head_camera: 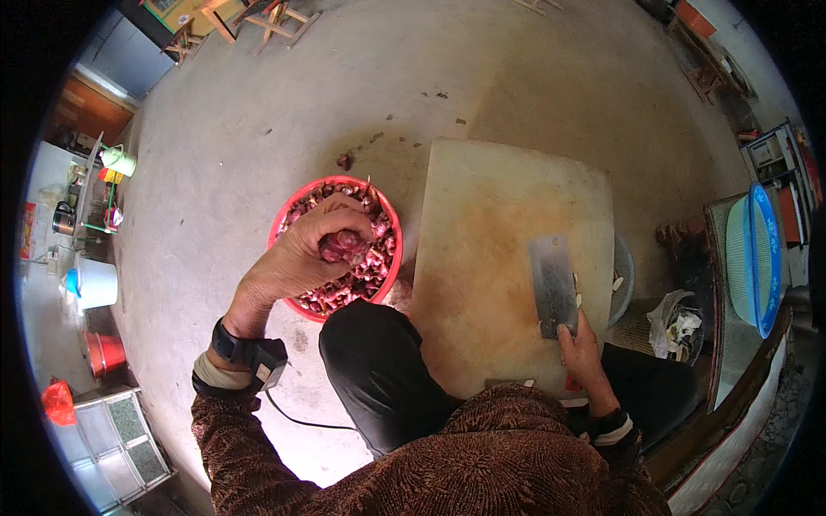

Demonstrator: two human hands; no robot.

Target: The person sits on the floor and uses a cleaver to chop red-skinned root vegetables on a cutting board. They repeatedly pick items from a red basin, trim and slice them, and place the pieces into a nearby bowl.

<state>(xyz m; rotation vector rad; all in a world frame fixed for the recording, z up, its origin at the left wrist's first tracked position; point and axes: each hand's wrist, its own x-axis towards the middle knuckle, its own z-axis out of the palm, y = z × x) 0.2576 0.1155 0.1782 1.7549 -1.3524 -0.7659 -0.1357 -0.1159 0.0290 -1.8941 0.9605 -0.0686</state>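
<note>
My left hand (pixel 308 235) is closed around a knobbly red-purple tuber (pixel 345 246), held above a red plastic basin (pixel 399 248). More such tubers (pixel 371 271) fill the basin. In my right hand (pixel 586 355) is a cleaver, its broad steel blade (pixel 550 284) lying flat or nearly flat over the right part of a large, stained cutting board (pixel 477 206). Small pale slices (pixel 579 301) lie along the blade's right edge. Part of the cleaver's handle is hidden by my hand.
A mesh basket (pixel 623 277) with pale slices sits partly under the board's right edge. Beyond it are a plastic bag (pixel 677 326) and a blue-rimmed basket (pixel 765 258). One loose tuber (pixel 345 161) lies on the concrete floor. A cable (pixel 310 423) hangs from my left wrist device.
</note>
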